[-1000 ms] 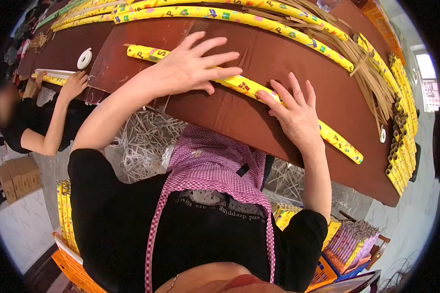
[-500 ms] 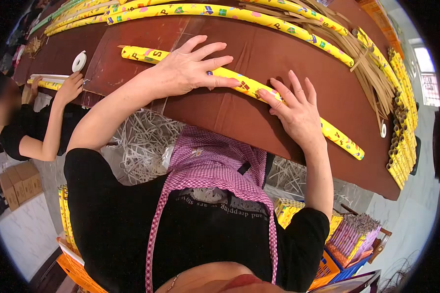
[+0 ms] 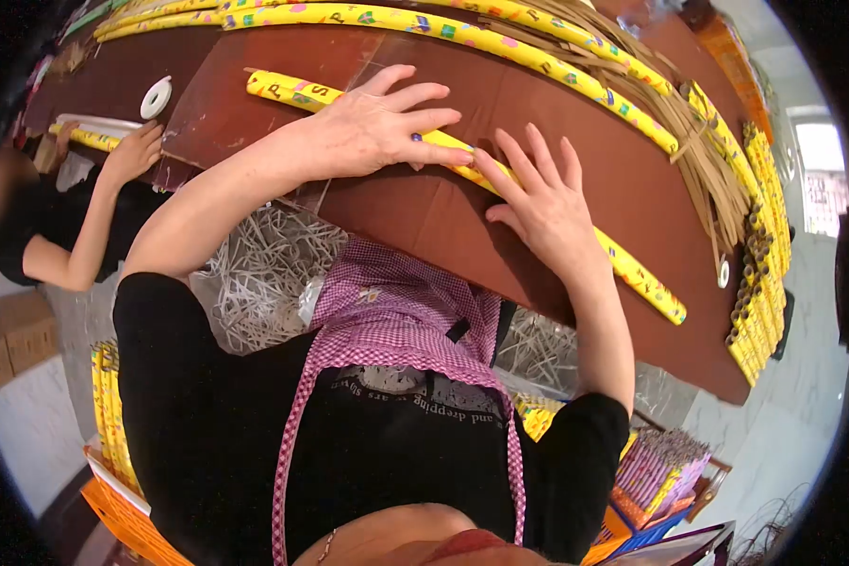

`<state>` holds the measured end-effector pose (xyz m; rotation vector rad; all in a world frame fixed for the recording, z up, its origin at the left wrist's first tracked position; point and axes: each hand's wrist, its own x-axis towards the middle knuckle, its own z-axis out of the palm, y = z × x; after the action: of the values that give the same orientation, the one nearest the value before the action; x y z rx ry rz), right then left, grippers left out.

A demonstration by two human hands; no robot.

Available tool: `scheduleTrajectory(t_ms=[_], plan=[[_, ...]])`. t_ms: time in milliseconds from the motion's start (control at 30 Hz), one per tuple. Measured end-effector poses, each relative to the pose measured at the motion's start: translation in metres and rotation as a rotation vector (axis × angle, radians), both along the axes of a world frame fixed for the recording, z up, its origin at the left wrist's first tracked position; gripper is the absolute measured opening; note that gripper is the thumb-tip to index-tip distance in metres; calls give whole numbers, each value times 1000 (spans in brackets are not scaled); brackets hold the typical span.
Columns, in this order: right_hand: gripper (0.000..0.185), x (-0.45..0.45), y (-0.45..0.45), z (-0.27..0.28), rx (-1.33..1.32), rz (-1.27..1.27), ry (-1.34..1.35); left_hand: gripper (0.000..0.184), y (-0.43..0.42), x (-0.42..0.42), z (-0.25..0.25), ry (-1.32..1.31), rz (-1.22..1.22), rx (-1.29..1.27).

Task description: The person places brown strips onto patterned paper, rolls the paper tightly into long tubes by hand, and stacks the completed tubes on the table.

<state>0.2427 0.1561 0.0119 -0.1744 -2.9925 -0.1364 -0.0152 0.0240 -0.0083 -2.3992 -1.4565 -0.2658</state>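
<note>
A long yellow tube of printed paper [image 3: 641, 278], patterned with letters and coloured pictures, lies slantwise on the brown table in front of me. Across its middle rests my left hand [image 3: 373, 132], open, fingers spread and thumb stretched along the tube. My right hand [image 3: 547, 208] is also open and lies over the tube just to the right, fingers fanned out. Its tip nearest the left hand almost meets the left thumb. Part of the tube is hidden under both hands.
More yellow tubes [image 3: 481, 38] and brown paper strips [image 3: 717, 189] lie along the table's far side. A stack of short tubes [image 3: 759, 283] sits at the right edge. White tape rolls [image 3: 157, 97] are on the table. Another person's hand [image 3: 134, 156] works at the left.
My right hand has slid left along the tube, closer to my left hand. The view has shifted slightly. Both hands stay spread on the tube.
</note>
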Motion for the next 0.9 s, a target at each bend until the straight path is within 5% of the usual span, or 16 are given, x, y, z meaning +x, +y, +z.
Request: scheduleTrajectory(t_ms=[800,900], plan=[[60,28,4,-6,18,-52,91,48,-53,-13,11,-104,92,51],[61,29,7,-5,-8,-58,66,59,-41,-23,12,-102,132,102]])
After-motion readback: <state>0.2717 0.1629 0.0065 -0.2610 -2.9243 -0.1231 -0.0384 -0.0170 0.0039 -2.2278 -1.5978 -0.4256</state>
